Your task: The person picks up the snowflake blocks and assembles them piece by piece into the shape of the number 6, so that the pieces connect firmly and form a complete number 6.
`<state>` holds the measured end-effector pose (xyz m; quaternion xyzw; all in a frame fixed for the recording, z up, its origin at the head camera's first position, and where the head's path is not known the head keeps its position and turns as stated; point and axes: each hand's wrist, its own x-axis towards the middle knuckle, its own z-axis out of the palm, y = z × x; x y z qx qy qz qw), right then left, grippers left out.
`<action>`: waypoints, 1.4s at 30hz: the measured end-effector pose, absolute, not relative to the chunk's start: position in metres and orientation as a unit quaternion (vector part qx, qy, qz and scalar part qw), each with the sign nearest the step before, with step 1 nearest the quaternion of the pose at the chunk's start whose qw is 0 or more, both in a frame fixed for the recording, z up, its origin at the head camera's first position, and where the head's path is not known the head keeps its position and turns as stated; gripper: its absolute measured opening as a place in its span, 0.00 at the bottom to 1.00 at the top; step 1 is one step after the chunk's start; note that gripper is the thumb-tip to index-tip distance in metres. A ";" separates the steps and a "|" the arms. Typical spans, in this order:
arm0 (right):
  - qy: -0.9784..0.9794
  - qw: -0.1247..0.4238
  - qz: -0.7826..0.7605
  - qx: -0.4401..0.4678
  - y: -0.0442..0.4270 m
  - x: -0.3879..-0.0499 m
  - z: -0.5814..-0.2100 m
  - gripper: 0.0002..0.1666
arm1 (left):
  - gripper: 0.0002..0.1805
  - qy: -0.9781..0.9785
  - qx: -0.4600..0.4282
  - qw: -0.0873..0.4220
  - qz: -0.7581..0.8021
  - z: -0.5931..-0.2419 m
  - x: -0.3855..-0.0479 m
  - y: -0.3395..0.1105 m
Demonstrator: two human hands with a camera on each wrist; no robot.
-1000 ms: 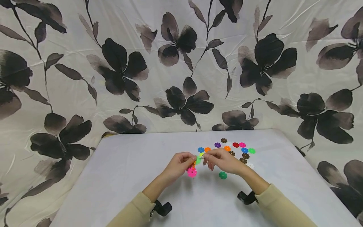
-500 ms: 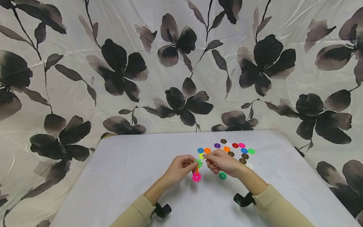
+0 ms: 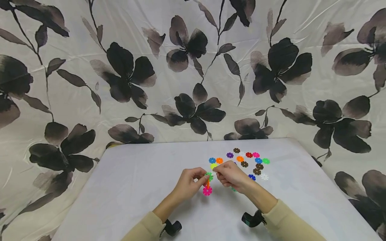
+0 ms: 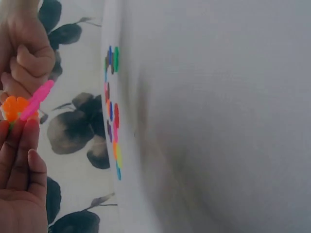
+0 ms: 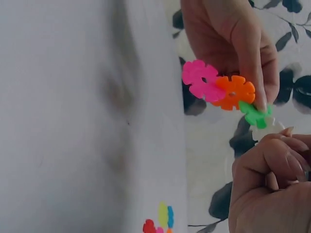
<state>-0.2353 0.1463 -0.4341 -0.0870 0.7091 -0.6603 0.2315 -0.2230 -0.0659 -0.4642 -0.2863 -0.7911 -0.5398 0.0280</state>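
My left hand (image 3: 188, 183) pinches a short chain of notched plastic discs above the table. In the right wrist view the chain runs from a pink disc (image 5: 200, 80) through an orange disc (image 5: 235, 93) to a green disc (image 5: 256, 115), where the left thumb and fingers grip. Beside the green disc, a whitish translucent disc (image 5: 267, 130) is pinched by my right hand (image 5: 274, 184), its other fingers curled. The white disc meets the green one's edge; whether they are joined I cannot tell. In the left wrist view the pink disc (image 4: 37, 100) stands out from the orange disc (image 4: 15, 108).
Loose discs in several colours lie on the white table (image 3: 135, 187) beyond and right of the hands, among them a yellow disc (image 3: 213, 166), a red disc (image 3: 249, 155) and a white disc (image 3: 264, 177). Behind the table hangs a flowered cloth (image 3: 193, 67).
Both hands have come slightly lower and nearer the body, the chain with them. My right hand has turned, its fingers more curled, and a blue disc now shows beside it.
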 end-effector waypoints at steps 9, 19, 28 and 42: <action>0.780 0.208 -0.580 -0.111 0.164 -0.241 -0.434 0.26 | 0.05 -0.793 -0.248 -0.003 -0.557 -0.471 -0.229 -0.079; 0.893 0.148 -0.393 -0.160 0.214 -0.243 -0.461 0.10 | 0.07 -0.787 -0.220 -0.055 -0.573 -0.474 -0.232 -0.088; 0.908 0.145 -0.337 -0.203 0.230 -0.242 -0.472 0.16 | 0.08 -0.773 -0.228 -0.064 -0.588 -0.474 -0.234 -0.087; 0.931 0.115 -0.314 -0.145 0.240 -0.244 -0.478 0.11 | 0.07 -0.761 -0.221 -0.082 -0.604 -0.477 -0.236 -0.085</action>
